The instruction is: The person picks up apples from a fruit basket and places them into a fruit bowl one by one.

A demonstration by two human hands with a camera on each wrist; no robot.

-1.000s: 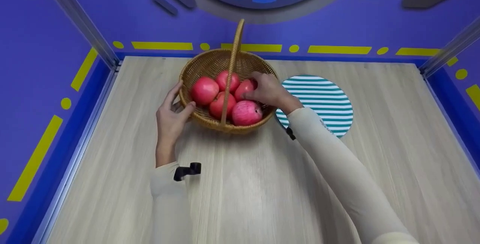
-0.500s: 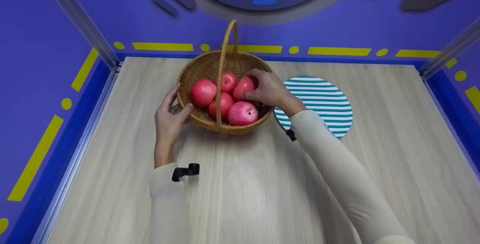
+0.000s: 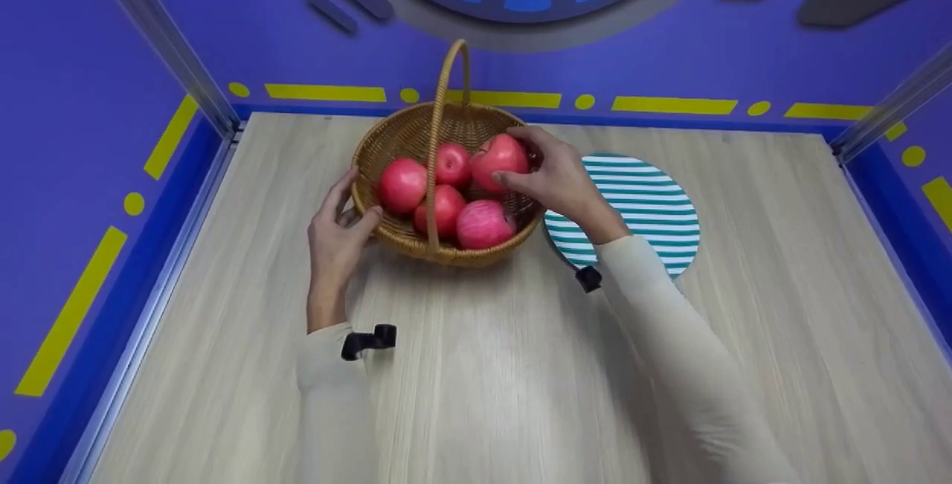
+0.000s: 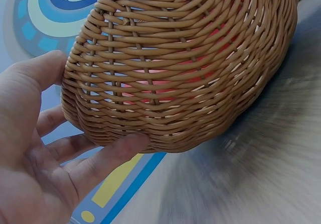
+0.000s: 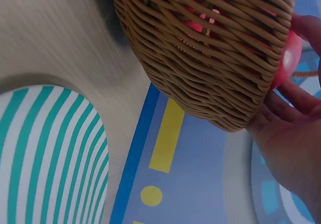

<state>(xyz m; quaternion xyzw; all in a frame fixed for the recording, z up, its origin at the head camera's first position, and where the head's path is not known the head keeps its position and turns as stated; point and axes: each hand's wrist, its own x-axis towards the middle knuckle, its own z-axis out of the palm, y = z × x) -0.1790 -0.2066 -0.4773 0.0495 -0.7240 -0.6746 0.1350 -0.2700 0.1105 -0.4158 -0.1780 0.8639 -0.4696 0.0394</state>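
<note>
The head camera looks forward and down from above the pale wood-grain table [image 3: 461,395], far enough back to frame the whole round brown wicker basket [image 3: 476,123]. Both wrist views are close and tilted — the left faces one woven outer side, the right the opposite one. Head and right wrist share part of the round green-and-white striped mat [image 3: 643,209].

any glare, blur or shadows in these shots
Head: pale glare on the light wood-grain tabletop, shadow below the round brown wicker basket; left wrist: tabletop streaky and blurred, basket weave sharper; right wrist: white highlight on the round glossy red apple, shadow edging the round teal-and-white striped mat.
</note>
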